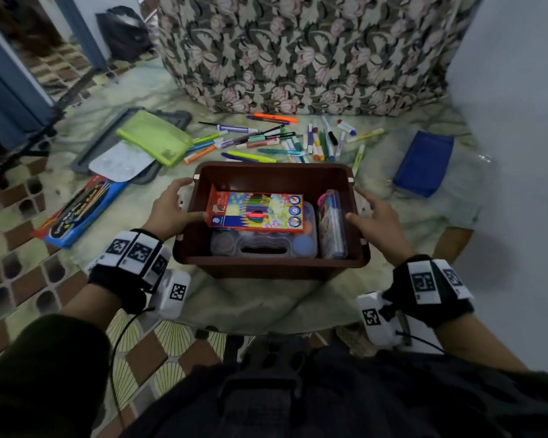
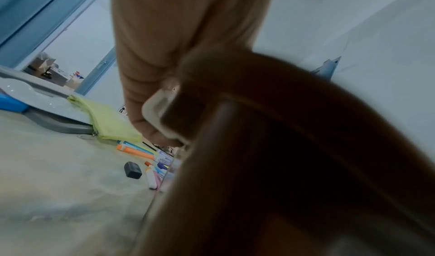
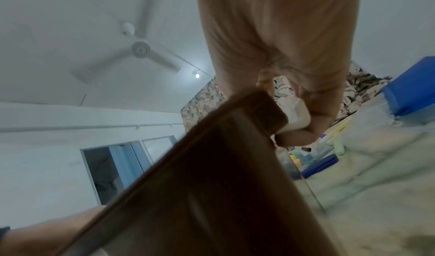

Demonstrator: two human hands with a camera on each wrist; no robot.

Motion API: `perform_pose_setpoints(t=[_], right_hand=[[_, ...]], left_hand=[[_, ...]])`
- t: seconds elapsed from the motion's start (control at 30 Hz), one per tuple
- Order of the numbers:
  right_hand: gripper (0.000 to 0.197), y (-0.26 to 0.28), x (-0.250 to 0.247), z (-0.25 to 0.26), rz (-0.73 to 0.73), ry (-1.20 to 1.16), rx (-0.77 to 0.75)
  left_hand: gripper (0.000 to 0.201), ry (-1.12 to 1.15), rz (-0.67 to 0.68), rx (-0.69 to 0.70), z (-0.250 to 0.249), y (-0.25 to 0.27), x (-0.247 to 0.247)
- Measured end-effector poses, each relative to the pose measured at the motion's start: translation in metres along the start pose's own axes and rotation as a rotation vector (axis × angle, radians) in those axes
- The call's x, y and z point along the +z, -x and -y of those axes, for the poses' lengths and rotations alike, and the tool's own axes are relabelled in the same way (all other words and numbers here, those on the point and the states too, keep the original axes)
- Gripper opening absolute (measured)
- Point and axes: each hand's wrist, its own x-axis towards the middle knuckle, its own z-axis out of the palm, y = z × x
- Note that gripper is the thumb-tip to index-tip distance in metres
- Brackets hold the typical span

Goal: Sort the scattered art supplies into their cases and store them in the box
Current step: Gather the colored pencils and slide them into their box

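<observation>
I have the brown box at centre of the surface, left hand and right hand curled round its pale side handles. Its long axis runs 9 to 3 o'clock. Markers lie loose at 12 o'clock; next I judge they need casing.

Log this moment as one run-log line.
left hand: grips box handle | right hand: grips opposite handle | brown box: holds three cases | markers: scattered
</observation>
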Motion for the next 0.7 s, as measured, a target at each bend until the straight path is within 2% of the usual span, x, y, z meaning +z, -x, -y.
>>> perform_pose_setpoints(t=[0.17,0.33,0.53,0.7], right_hand=[[0.065,0.0,0.011,0.016,0.057,-0.099,-0.012],[0.07,-0.004,0.041,0.041,0.16,-0.205,-0.039],[0.07,-0.006,0.085,0.069,0.258,-0.159,-0.093],[0.071,-0.005,0.113,0.086,0.296,-0.175,-0.098]], left_hand=[[0.061,0.134,-0.065,-0.002,0.005,0.004,-0.023],[0.058,0.08,-0.117,0.041,0.025,0.005,-0.059],[0.056,0.087,-0.222,-0.026,0.056,0.009,-0.094],[0.058,0.104,-0.237,-0.055,0.077,0.009,-0.114]])
